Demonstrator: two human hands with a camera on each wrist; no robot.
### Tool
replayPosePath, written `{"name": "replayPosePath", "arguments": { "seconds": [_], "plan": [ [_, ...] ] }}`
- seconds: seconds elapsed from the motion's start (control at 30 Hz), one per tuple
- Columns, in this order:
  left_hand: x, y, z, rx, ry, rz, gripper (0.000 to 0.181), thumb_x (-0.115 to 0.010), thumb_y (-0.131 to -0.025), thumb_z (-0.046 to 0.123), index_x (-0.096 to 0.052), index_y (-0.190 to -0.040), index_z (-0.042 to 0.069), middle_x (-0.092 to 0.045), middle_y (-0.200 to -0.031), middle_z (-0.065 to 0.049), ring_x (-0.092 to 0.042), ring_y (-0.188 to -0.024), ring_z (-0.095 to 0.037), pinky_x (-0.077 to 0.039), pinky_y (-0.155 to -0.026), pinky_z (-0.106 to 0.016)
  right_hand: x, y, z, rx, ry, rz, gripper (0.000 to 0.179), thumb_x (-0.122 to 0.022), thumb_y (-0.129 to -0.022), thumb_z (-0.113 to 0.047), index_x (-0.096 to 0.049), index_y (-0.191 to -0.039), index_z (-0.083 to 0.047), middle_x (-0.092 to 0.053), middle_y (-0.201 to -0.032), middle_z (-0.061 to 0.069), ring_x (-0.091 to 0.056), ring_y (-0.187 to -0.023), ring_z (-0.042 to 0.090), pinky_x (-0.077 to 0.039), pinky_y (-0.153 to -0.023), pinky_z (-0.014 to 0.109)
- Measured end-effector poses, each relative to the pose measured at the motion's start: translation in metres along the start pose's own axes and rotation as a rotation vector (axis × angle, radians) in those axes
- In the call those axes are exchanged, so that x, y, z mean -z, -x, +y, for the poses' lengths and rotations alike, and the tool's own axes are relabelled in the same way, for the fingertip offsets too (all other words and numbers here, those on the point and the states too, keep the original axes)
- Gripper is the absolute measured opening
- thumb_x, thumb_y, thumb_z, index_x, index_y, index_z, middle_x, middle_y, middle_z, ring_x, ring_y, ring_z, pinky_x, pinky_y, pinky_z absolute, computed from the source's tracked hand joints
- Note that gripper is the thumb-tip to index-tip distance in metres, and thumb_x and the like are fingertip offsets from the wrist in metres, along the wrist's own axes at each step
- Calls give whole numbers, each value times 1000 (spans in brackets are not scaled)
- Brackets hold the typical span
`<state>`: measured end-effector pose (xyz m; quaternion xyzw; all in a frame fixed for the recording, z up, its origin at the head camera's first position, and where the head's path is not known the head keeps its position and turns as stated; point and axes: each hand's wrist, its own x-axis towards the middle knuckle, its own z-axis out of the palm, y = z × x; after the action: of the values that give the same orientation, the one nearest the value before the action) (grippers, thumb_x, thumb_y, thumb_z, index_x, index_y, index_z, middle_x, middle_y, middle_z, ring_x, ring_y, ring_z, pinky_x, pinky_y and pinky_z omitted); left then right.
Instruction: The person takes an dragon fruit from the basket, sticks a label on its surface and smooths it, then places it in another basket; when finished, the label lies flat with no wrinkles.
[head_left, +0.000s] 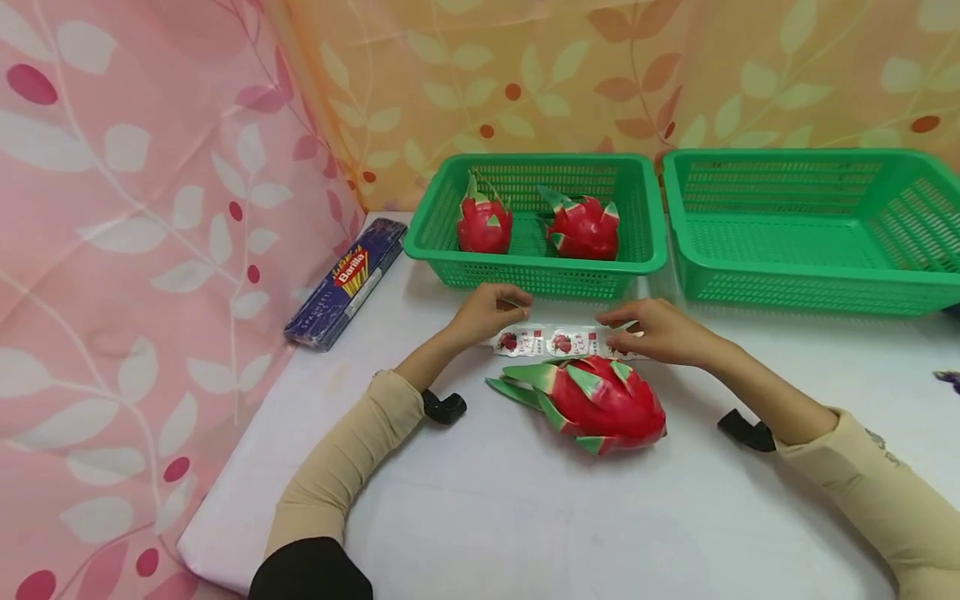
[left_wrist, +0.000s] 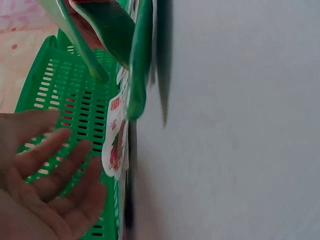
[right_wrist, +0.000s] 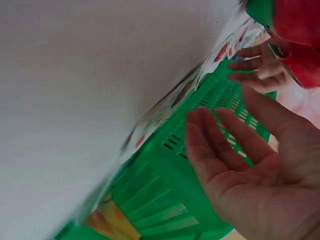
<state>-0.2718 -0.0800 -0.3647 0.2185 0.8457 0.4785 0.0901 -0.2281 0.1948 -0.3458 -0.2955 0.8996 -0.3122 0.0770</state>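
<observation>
A strip of white stickers (head_left: 558, 342) printed with red fruit lies on the table behind a large red dragon fruit (head_left: 611, 404) with green-tipped scales. My left hand (head_left: 487, 315) hovers by the strip's left end, fingers loosely bent and apart from it in the left wrist view. Over the strip's right end is my right hand (head_left: 663, 332), partly covering it in the head view. The right wrist view shows the relaxed right fingers (right_wrist: 232, 140) with nothing between them. Green leaf tips of the dragon fruit (left_wrist: 140, 65) hang into the left wrist view.
Behind the hands stands a green basket (head_left: 525, 271) with two smaller dragon fruits (head_left: 483, 225) inside. A second green basket (head_left: 810, 287) stands to its right. A blue spaghetti pack (head_left: 345, 283) lies at the left, near the pink patterned cloth (head_left: 150, 250).
</observation>
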Motion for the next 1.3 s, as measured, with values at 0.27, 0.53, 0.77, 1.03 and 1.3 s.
{"name": "replayPosePath", "arguments": {
  "seconds": [0.27,0.53,0.77,1.03,1.3],
  "plan": [
    [1,0,-3,60,-303,-87,32,-72,-79,13,-66,-109,4,-67,-107,-8,-61,-104,-19,-47,-94,-31,-16,-14,1,72,226,49,37,-72,-74,-2,-63,-108,8,-66,-102,21,-61,-94,33,-53,-76,44],
    [4,3,-8,74,-287,-106,27,-73,-77,9,-68,-103,4,-69,-100,-9,-63,-96,-19,-49,-89,-29,-11,-14,10,40,44,25,26,-67,-78,1,-67,-104,4,-66,-99,17,-60,-91,27,-52,-73,35],
    [9,4,-10,41,-192,-124,14,-69,-81,12,-70,-93,4,-70,-90,-8,-62,-80,-13,-47,-75,-22,-1,-9,15,11,-37,11,25,-67,-79,0,-67,-104,4,-68,-100,19,-60,-83,18,-49,-65,18],
    [18,4,1,33,-30,-111,16,-68,-83,12,-71,-93,0,-71,-87,-11,-62,-74,-5,-46,-68,-15,6,-5,16,-49,-55,16,25,-68,-79,0,-67,-104,4,-69,-97,20,-59,-76,13,-49,-62,18],
    [24,6,18,49,13,-98,17,-68,-82,8,-70,-95,-3,-70,-91,-15,-62,-75,-5,-42,-65,-15,11,0,14,-67,-17,46,24,-68,-79,0,-68,-102,5,-69,-97,20,-64,-85,22,-50,-68,16]
  ]
}}
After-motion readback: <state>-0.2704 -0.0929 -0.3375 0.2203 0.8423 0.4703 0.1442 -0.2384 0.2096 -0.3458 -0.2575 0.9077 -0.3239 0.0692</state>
